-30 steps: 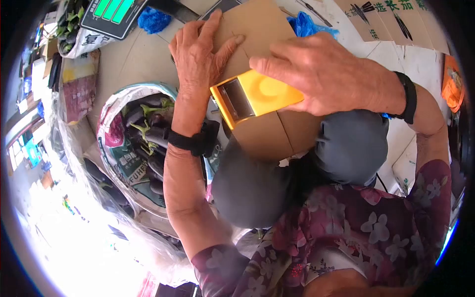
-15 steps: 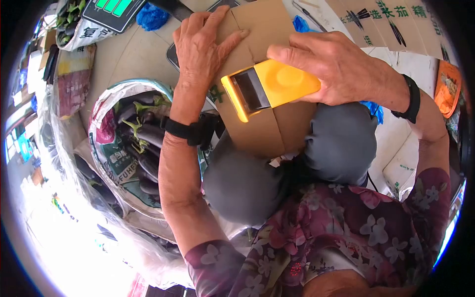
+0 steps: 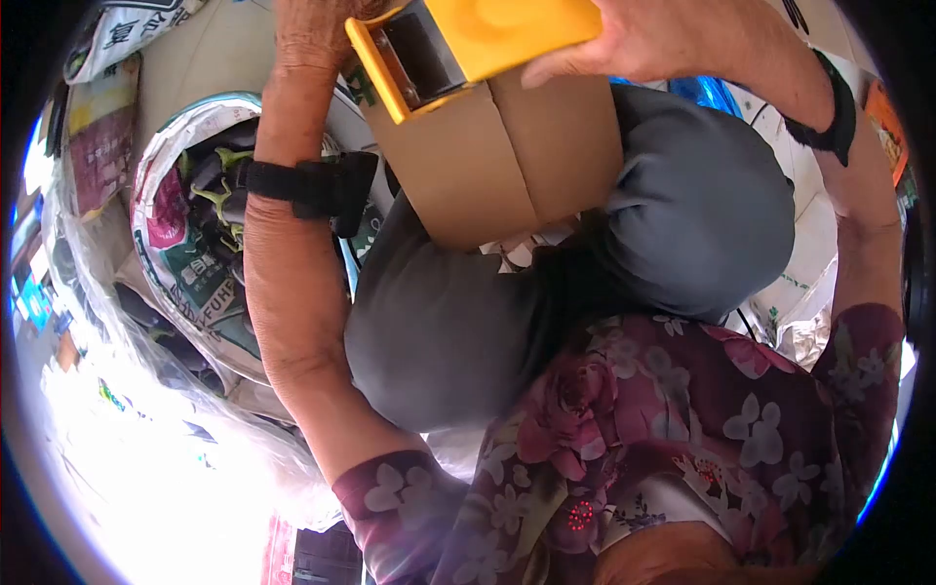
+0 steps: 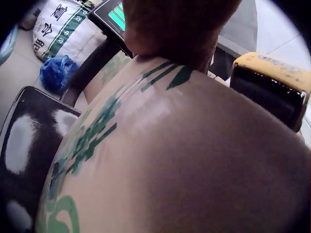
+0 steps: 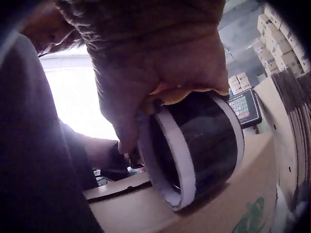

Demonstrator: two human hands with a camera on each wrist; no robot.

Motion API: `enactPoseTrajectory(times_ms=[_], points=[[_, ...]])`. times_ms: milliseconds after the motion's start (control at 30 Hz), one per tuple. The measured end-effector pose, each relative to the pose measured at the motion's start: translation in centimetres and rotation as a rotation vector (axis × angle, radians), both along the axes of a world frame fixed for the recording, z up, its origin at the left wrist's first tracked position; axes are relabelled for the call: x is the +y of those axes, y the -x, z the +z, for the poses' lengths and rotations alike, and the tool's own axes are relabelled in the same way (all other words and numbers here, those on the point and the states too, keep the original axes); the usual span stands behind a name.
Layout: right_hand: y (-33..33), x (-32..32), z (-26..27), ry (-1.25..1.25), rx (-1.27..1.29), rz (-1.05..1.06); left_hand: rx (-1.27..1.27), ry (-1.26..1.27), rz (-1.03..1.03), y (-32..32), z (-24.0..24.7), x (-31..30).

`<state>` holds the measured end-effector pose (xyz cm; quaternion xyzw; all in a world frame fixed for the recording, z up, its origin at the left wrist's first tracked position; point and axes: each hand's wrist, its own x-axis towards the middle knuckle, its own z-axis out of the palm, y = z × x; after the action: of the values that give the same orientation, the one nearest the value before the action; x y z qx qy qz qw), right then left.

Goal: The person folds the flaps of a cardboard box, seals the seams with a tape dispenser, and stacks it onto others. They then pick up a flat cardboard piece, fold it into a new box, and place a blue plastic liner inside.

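A cardboard box (image 3: 468, 166) rests against the knees, with green print on its side (image 4: 112, 184) in the left wrist view. The right hand (image 3: 673, 39) grips a yellow tape dispenser (image 3: 517, 34) over the box; the thumb lies along its side. In the right wrist view that hand (image 5: 160, 53) is above the dark tape roll (image 5: 206, 136). The left hand (image 3: 317, 34) is at the top edge of the head view, beside the dispenser's front end, with its fingers out of frame. In the left wrist view the hand (image 4: 175, 29) lies at the box's far edge, fingers hidden.
Left of the person stands a sack (image 3: 200, 283) of eggplants. A scale's keypad (image 5: 245, 109), flattened cardboard (image 5: 289, 136) and stacked cartons (image 5: 277, 46) are on the right wrist view's right. A blue plastic bag (image 4: 58, 74) lies near the scale.
In the head view, both hands, the dispenser and the box sit higher in the picture and farther left. The left fingers, visible on the box before, are now cut off. The right hand still holds the dispenser.
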<state>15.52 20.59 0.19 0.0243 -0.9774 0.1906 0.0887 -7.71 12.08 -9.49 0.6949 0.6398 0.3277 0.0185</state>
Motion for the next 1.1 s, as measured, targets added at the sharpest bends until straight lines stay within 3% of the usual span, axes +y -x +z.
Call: enactPoseTrajectory(times_ms=[200,267,500,667,700,767,1100], points=[[0.2,0.0,-0.7,-0.068,0.013,0.003,0.056,-0.008,-0.048,0.6,-0.2,-0.1],[0.4,-0.4,0.0,-0.106,-0.120,-0.030,0.057,0.001,-0.024,0.4,-0.1,-0.4],[-0.1,-0.2,-0.2,-0.013,-0.011,0.016,0.050,0.039,0.016,-0.2,0.8,-0.5],[0.6,-0.6,2.2,-0.019,-0.357,-0.063,0.095,-0.058,-0.054,0.9,-1.0,0.2],[0.3,-0.9,1.7,-0.039,-0.336,-0.068,0.159,-0.133,-0.097,1.7,-1.6,0.6],[-0.8,-1.6,-0.3,-0.095,-0.040,-0.140,0.161,-0.109,-0.059,0.8,-0.4,0.3],[-2.8,-0.6,0.0,-0.139,-0.049,-0.101,0.087,0.013,0.054,-0.5,0.3,-0.2]])
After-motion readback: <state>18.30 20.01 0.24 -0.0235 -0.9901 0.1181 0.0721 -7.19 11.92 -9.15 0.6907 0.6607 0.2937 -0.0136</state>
